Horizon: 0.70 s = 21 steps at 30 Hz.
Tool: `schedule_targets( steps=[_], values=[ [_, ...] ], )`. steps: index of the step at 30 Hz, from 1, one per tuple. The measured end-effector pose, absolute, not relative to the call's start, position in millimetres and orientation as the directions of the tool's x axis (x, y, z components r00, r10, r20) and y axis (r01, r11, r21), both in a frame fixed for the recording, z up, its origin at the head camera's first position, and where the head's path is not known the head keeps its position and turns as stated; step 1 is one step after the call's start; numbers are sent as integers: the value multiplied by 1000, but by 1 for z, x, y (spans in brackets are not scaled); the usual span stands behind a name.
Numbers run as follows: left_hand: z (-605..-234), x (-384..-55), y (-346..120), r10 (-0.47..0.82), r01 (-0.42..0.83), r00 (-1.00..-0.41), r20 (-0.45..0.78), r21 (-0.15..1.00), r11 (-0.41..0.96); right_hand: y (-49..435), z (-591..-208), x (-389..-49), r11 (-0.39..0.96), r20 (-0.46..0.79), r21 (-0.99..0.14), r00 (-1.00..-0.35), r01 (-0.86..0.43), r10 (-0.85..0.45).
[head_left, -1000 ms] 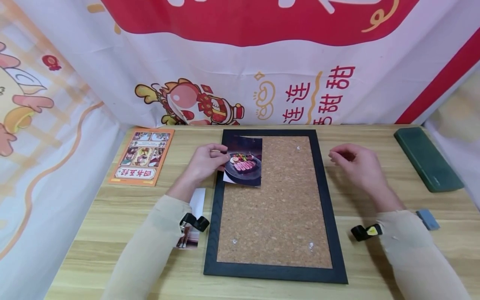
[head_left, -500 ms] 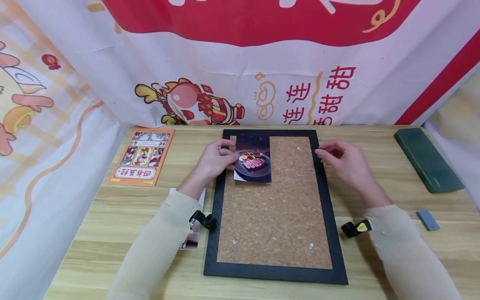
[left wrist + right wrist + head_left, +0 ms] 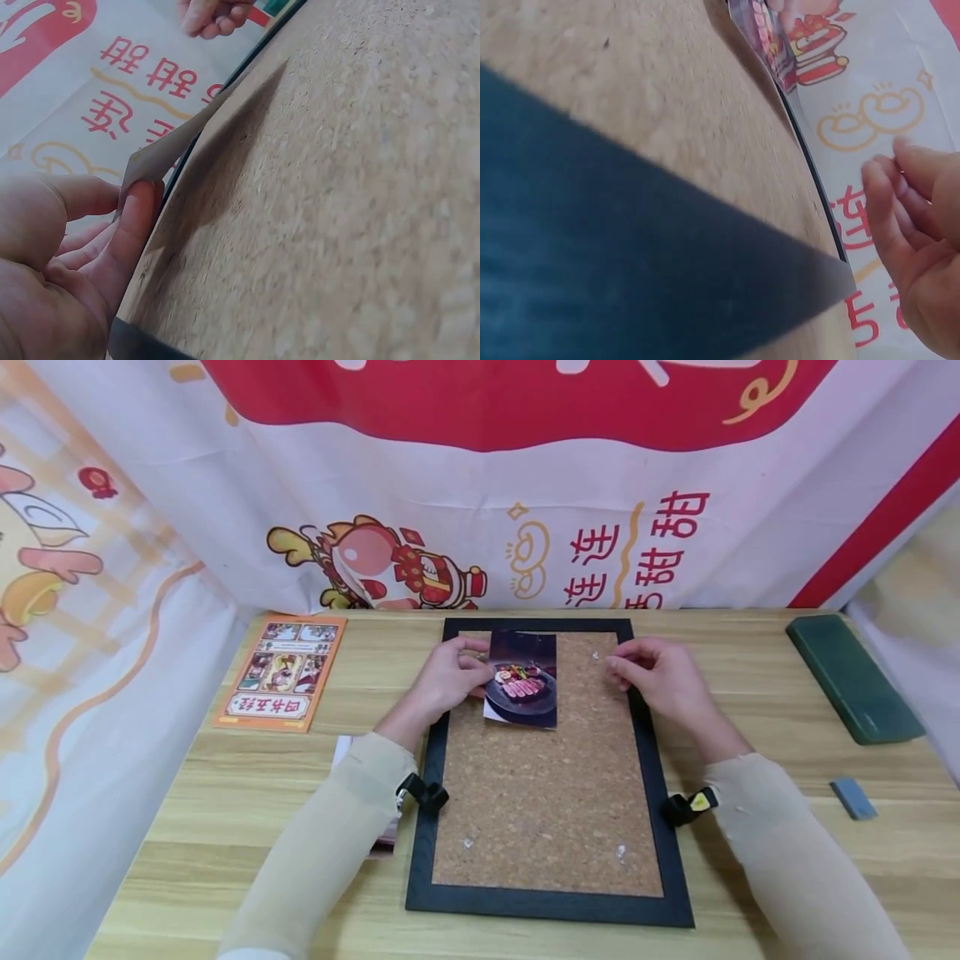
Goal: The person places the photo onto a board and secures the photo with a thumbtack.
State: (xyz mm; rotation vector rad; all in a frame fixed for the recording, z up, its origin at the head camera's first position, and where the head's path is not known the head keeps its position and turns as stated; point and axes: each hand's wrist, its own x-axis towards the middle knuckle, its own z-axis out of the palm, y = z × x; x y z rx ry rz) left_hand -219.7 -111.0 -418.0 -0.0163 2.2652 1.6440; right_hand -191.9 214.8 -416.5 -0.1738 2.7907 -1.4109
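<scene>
My left hand (image 3: 456,677) pinches the left edge of a photo print (image 3: 522,681) of sliced meat on a dark plate. In the left wrist view thumb and fingers grip one edge of the photo (image 3: 172,146), whose plain back is tilted over the cork. Below it lies a cork board (image 3: 547,802) with a black frame. At the board's upper right my right hand (image 3: 660,677) hovers over the frame, fingers loosely bent. The right wrist view shows nothing between the fingertips of that hand (image 3: 919,217).
Small shiny bits (image 3: 621,853) sit near several corners of the cork. Left of the board are an orange booklet (image 3: 281,672) and partly hidden prints (image 3: 384,845). A green case (image 3: 855,681) and a blue-grey block (image 3: 853,798) lie right. A printed cloth (image 3: 435,477) hangs behind.
My left hand has carried the photo rightward from the board's left edge toward its upper middle. My right hand has moved left, from beside the board to over its right frame edge.
</scene>
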Motion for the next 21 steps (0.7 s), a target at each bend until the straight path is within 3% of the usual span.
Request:
schedule_targets(
  steps=[9, 21],
  values=[
    [-422, -221, -101, 216, -176, -941, -261, 921, 348, 193, -413, -205, 611, -86, -791, -982, -38, -171],
    [-423, -222, -96, 234, -163, -934, -271, 903, 397, 163, -416, -229, 540, -39, -836, -972, -96, -233]
  ],
)
